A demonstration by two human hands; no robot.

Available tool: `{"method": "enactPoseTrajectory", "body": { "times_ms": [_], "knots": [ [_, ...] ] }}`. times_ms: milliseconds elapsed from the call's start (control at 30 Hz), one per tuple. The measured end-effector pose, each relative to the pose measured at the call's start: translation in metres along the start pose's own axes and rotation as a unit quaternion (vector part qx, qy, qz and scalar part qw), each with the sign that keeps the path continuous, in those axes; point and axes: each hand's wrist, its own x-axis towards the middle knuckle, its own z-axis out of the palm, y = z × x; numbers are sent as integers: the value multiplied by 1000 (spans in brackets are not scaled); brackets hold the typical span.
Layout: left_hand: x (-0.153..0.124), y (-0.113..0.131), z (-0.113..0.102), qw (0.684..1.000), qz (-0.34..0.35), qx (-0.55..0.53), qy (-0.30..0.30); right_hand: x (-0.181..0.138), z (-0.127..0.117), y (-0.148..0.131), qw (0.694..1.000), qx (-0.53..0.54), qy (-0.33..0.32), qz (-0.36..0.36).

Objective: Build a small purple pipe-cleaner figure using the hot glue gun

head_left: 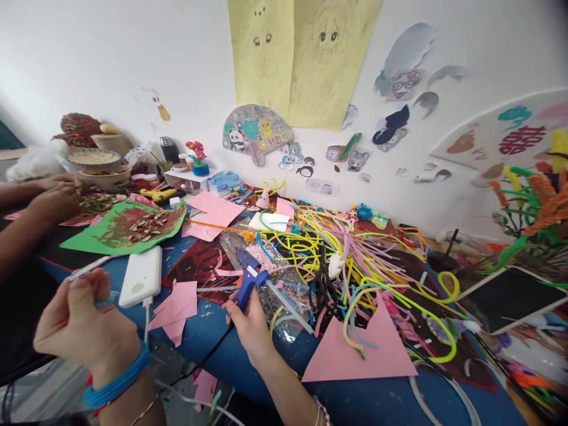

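My right hand [252, 325] is wrapped round the handle of a blue hot glue gun [251, 278], held over the middle of the table. A pale glue stick [288, 305] points out behind the gun, and a dark cord trails down from its grip. At the left, my left hand [91, 319] is closed in a pinch on a thin whitish strip [91, 268]. A light blue curl [107, 299] shows by its fingers. Close to that hand lies a white power bank [142, 276] with a cable plugged in.
Fuzzy craft stems [355, 236] in yellow, pink and blue are heaped across the table, with black scissors [323, 284] among them. Pink paper [359, 355] lies in front. Another person's hands [55, 201] work at the far left beside green paper [109, 228]. A tablet [510, 299] rests at right.
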Motion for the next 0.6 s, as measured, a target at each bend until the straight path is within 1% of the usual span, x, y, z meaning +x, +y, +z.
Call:
{"method": "enactPoseTrajectory", "body": {
  "times_ms": [33, 133, 200, 267, 333, 400, 467, 533, 600],
  "knots": [
    [-5, 3, 3, 1000, -3, -20, 7, 1, 2, -2, 1000, -1, -5, -4],
    [-19, 12, 9, 998, -36, -28, -35, 4, 10, -6, 1000, -4, -24, -12],
    [-28, 17, 12, 995, -71, -41, -63, 7, 17, -7, 999, -13, -45, -14],
    [-36, 20, 14, 990, -99, -56, -83, 12, 23, -7, 997, -30, -66, -20],
    [-44, 21, 15, 987, -114, -65, -97, 18, 28, -7, 995, -60, -73, -30],
    [-50, 22, 17, 983, -125, -74, -109, 26, 29, -8, 991, -106, -62, -49],
    [-55, 23, 18, 979, -138, -82, -123, 32, 26, -11, 983, -165, -33, -75],
    [-59, 25, 21, 975, -150, -88, -138, 34, 22, -14, 968, -226, 7, -105],
    [-61, 28, 22, 971, -161, -96, -150, 29, 18, -19, 952, -274, 40, -131]
  ]
}}
